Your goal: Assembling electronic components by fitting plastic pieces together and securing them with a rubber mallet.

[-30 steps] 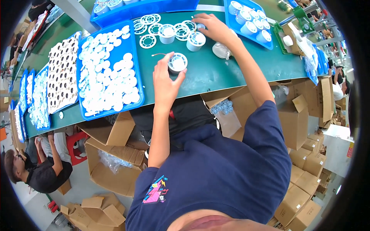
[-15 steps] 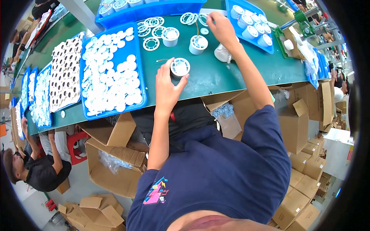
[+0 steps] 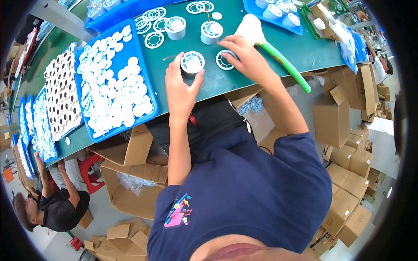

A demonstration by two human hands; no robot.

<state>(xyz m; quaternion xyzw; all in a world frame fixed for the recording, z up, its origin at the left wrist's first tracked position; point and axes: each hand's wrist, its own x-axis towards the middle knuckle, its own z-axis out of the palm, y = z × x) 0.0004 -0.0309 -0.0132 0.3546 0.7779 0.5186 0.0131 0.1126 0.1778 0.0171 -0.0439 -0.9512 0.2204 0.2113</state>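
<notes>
My left hand (image 3: 180, 85) is closed round a white cup-shaped housing (image 3: 192, 63) with a slotted round top and a short wire at its left. To the right of it, my right hand (image 3: 247, 61) grips a flat white slotted ring (image 3: 219, 62) by its edge, just above the green table. Beyond the hands stand a second housing (image 3: 211, 34) with an orange wire rising from it and a third housing (image 3: 175, 28). A hammer (image 3: 285, 63) with a green handle and a white-wrapped head lies right of my right hand.
Loose white rings (image 3: 154, 40) lie at the far left. A blue tray (image 3: 154, 104) of white discs stands left, with a moulded tray (image 3: 63, 93) beyond it. Another blue tray (image 3: 298, 30) of housings is at the far right. Cardboard boxes (image 3: 332, 117) stand below the table edge.
My right hand has come back toward me from the far rings, bringing one ring beside the held housing. The hammer's green handle is now uncovered. My left hand keeps its hold.
</notes>
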